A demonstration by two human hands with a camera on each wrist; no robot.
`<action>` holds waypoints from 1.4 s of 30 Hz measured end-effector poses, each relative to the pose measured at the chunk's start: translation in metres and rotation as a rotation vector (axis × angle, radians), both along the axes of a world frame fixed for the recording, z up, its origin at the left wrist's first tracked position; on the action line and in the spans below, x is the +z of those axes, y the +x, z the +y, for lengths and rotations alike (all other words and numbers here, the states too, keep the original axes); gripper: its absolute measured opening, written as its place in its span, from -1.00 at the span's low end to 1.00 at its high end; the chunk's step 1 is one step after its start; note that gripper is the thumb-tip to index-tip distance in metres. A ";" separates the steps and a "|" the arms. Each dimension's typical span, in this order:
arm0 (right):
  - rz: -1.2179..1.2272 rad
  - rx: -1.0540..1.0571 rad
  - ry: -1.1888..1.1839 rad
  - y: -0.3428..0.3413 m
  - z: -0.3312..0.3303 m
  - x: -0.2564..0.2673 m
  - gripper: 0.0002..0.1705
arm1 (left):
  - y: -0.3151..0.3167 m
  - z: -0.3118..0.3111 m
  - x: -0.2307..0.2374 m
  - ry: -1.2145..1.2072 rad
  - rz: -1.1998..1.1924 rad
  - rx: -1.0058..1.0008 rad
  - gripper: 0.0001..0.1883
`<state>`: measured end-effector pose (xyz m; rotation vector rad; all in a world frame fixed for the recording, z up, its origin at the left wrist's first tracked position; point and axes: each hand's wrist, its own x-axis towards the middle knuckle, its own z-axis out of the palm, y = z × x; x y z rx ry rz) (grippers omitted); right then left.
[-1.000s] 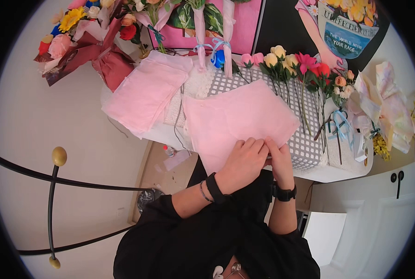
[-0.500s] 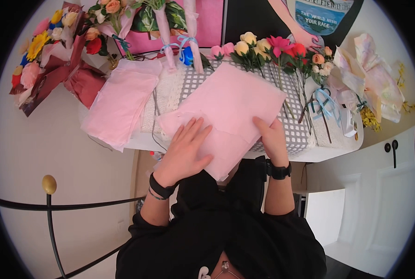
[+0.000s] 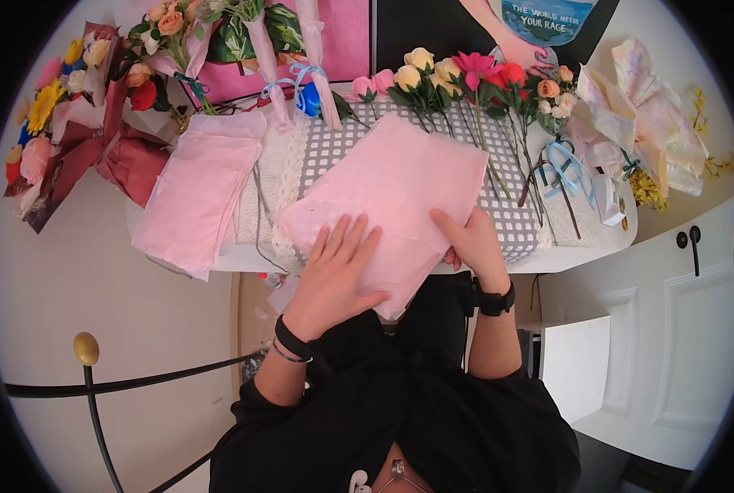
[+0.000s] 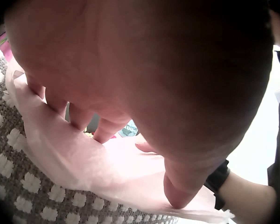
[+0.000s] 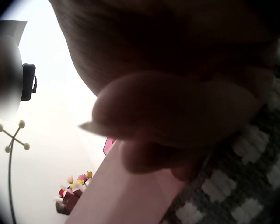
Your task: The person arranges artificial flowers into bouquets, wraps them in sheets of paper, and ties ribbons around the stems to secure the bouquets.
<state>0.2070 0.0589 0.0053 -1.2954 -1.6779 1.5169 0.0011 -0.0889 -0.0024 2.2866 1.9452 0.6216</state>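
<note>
A folded sheet of pink wrapping paper (image 3: 400, 177) lies at an angle on the grey-and-white checked cloth, its near corner past the table edge. My left hand (image 3: 334, 275) rests on its lower left part with fingers spread and straight; in the left wrist view the fingertips touch the paper (image 4: 65, 154). At the right edge, my right hand (image 3: 478, 251) pinches the paper, thumb on top and fingers curled below. Darkness hides part of that grip in the right wrist view, where the paper (image 5: 116, 196) slants away under the fingers.
More pink sheets (image 3: 198, 189) are stacked on the left. Artificial flowers (image 3: 432, 78) line the back, with a blue ribbon (image 3: 568, 168) and white box (image 3: 609, 200) at right. A wrapped bouquet (image 3: 79, 123) stands far left, another pale wrapping (image 3: 650, 115) far right.
My left hand has moved left from beside the right hand and flattened onto the paper. The right hand keeps the right edge. The head view has shifted, moving the table scene leftward.
</note>
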 end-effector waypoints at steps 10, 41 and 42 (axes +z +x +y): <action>0.009 0.060 0.056 0.011 0.020 0.010 -0.66 | -0.015 -0.012 0.012 -0.038 -0.161 -0.083 -0.23; -0.252 0.143 0.634 0.048 0.010 0.015 -0.43 | -0.122 -0.002 -0.012 0.513 -0.089 0.451 -0.68; -0.247 0.189 0.681 0.039 0.014 0.014 -0.40 | -0.128 -0.002 -0.011 0.576 -0.085 0.484 -0.70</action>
